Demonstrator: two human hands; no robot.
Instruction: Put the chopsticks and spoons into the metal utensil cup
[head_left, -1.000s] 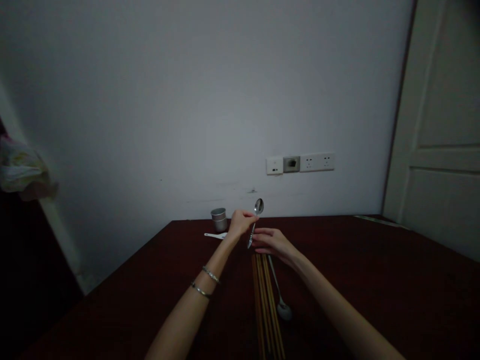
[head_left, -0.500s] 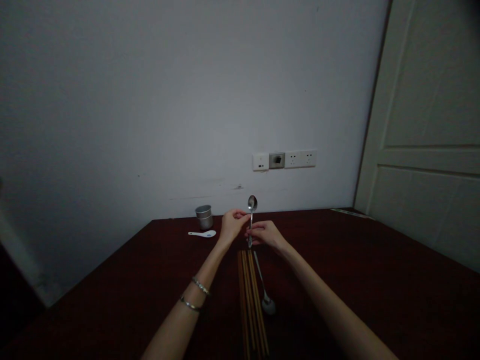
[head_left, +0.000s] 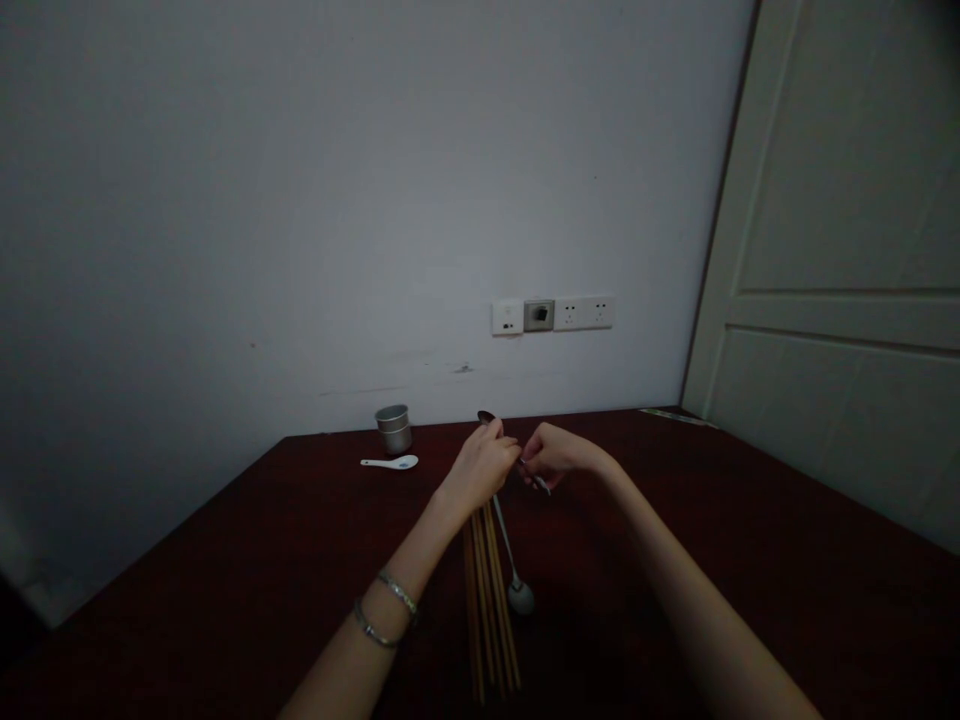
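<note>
Both hands hold one metal spoon (head_left: 486, 416) above the far ends of the chopsticks. My left hand (head_left: 484, 462) is closed around its upper part, with the bowl showing beyond the fingers at the far left. My right hand (head_left: 551, 455) pinches the handle, whose end sticks out below the fingers. Several wooden chopsticks (head_left: 490, 610) lie side by side on the table, pointing away from me. Against their right side rests a second metal spoon (head_left: 520, 597), its bowl toward me and its handle partly hidden near my left hand.
A grey metal cup (head_left: 394, 430) stands at the back left near the wall. In front of it lies a white ceramic spoon (head_left: 390, 463). Wall sockets (head_left: 553, 314) are above the dark red table (head_left: 300, 560). A panelled door (head_left: 840, 250) is on the right.
The held spoon has tipped from upright to slanted, bowl to the left and handle end to the right. My left hand now covers more of it. The view has shifted slightly right.
</note>
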